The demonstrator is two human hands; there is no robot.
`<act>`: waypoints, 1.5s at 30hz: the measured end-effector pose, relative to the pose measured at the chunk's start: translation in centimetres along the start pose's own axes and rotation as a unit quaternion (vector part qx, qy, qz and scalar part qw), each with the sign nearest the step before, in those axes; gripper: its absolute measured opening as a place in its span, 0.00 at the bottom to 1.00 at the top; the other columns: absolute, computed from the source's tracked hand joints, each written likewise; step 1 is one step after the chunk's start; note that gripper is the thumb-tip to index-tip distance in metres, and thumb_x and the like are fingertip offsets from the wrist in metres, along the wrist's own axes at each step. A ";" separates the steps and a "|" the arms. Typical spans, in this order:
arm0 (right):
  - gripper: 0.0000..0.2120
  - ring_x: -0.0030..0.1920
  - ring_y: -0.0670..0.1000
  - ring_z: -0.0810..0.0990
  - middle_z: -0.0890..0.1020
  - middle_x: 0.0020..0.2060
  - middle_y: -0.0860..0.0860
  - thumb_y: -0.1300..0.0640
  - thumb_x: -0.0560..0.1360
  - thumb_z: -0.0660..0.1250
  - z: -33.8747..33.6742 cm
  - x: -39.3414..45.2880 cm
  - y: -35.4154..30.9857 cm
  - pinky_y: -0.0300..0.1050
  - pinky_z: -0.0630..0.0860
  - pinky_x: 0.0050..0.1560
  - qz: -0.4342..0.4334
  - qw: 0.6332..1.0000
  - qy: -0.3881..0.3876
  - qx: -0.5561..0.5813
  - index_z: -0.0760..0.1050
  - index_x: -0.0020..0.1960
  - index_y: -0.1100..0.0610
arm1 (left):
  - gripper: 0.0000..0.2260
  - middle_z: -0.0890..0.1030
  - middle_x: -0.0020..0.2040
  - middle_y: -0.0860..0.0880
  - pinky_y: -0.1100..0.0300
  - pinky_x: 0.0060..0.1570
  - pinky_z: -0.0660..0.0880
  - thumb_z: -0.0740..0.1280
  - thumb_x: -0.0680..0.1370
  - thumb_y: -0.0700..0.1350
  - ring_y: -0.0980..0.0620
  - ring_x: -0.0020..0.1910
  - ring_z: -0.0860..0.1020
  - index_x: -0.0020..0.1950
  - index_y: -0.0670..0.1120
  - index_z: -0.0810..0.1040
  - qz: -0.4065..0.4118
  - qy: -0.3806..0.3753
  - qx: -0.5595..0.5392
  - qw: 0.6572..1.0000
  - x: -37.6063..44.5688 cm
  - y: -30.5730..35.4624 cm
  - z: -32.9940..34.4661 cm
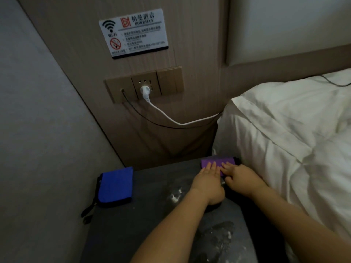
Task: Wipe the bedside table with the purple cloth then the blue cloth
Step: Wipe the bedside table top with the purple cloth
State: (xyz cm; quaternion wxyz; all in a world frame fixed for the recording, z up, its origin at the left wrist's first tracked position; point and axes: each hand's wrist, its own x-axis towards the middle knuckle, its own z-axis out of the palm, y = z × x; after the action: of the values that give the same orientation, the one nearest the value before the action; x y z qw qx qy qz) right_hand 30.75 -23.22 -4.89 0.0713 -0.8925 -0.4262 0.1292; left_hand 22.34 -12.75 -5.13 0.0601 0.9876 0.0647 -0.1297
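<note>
The dark grey bedside table (pixel 152 215) fills the lower middle of the head view, with white powdery smears on its top. A folded purple cloth (pixel 218 161) lies at its far right corner, next to the bed. My left hand (pixel 207 179) lies flat with its fingertips on the cloth's near edge. My right hand (pixel 239 176) rests beside it, fingers curled onto the cloth. Whether either hand grips the cloth I cannot tell. A folded blue cloth (pixel 115 185) with a black edge sits at the table's far left corner, untouched.
A bed with white bedding (pixel 284 139) borders the table on the right. Behind the table stands a wooden wall panel with a socket plate (pixel 144 88); a white cable (pixel 171 118) and a dark cable hang from it toward the bed. A grey wall closes the left side.
</note>
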 end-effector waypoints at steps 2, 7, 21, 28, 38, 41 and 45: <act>0.24 0.75 0.48 0.59 0.62 0.75 0.51 0.57 0.77 0.57 0.0 -0.4 -0.2 0.42 0.58 0.74 0.004 1.000 -0.006 -0.006 0.62 0.73 0.55 | 0.31 0.47 0.79 0.40 0.54 0.77 0.44 0.56 0.80 0.48 0.45 0.79 0.46 0.78 0.38 0.47 -0.001 0.000 0.006 1.000 -0.5 0.3 0.1; 0.23 0.75 0.48 0.60 0.62 0.75 0.52 0.57 0.79 0.55 -0.3 -0.9 -1.1 0.42 0.58 0.74 0.014 1.000 -0.012 -0.021 0.62 0.73 0.55 | 0.32 0.46 0.79 0.40 0.53 0.76 0.44 0.56 0.80 0.48 0.44 0.79 0.45 0.78 0.38 0.46 -0.011 -0.020 0.009 1.000 -1.3 0.6 -0.3; 0.23 0.75 0.50 0.61 0.62 0.75 0.51 0.57 0.79 0.54 0.3 -1.0 -5.8 0.44 0.59 0.74 0.013 0.999 -0.030 0.007 0.62 0.73 0.56 | 0.32 0.45 0.79 0.40 0.53 0.76 0.43 0.56 0.79 0.48 0.44 0.79 0.44 0.78 0.38 0.45 -0.046 -0.037 0.007 0.998 -4.5 -1.8 0.0; 0.24 0.75 0.50 0.60 0.62 0.75 0.51 0.55 0.78 0.56 1.5 1.0 -10.8 0.46 0.59 0.73 -0.033 0.998 -0.049 0.031 0.61 0.73 0.56 | 0.32 0.44 0.79 0.41 0.55 0.76 0.44 0.56 0.79 0.47 0.46 0.79 0.44 0.79 0.40 0.45 -0.096 -0.039 -0.032 0.994 -7.6 -6.3 -0.2; 0.25 0.75 0.52 0.60 0.63 0.75 0.53 0.56 0.77 0.55 2.8 3.1 -16.7 0.47 0.59 0.75 -0.073 0.994 -0.061 0.047 0.60 0.74 0.57 | 0.33 0.45 0.80 0.43 0.53 0.76 0.46 0.58 0.79 0.48 0.46 0.79 0.46 0.79 0.42 0.45 -0.169 -0.040 -0.043 0.984 -10.5 -10.9 0.0; 0.25 0.74 0.53 0.61 0.63 0.74 0.54 0.56 0.77 0.56 2.9 3.0 -17.0 0.48 0.59 0.74 -0.075 0.994 -0.061 0.053 0.61 0.73 0.58 | 0.34 0.46 0.80 0.43 0.53 0.76 0.47 0.59 0.78 0.48 0.46 0.79 0.46 0.79 0.43 0.46 -0.184 -0.036 -0.048 0.981 -10.4 -10.8 0.1; 0.24 0.74 0.53 0.60 0.63 0.74 0.54 0.57 0.78 0.55 2.8 3.0 -17.3 0.49 0.59 0.74 -0.087 0.993 -0.062 0.057 0.60 0.73 0.57 | 0.34 0.46 0.79 0.42 0.52 0.76 0.47 0.60 0.78 0.49 0.45 0.79 0.47 0.79 0.42 0.46 -0.198 -0.042 -0.043 0.978 -10.6 -10.7 0.1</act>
State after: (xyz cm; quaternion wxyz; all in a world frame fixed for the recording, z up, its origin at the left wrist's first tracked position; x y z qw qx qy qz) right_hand 18.93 -10.01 -3.98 0.1060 -0.8368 -0.4979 0.2016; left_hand 10.67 -3.43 -3.48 0.0779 0.9455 0.2618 -0.1771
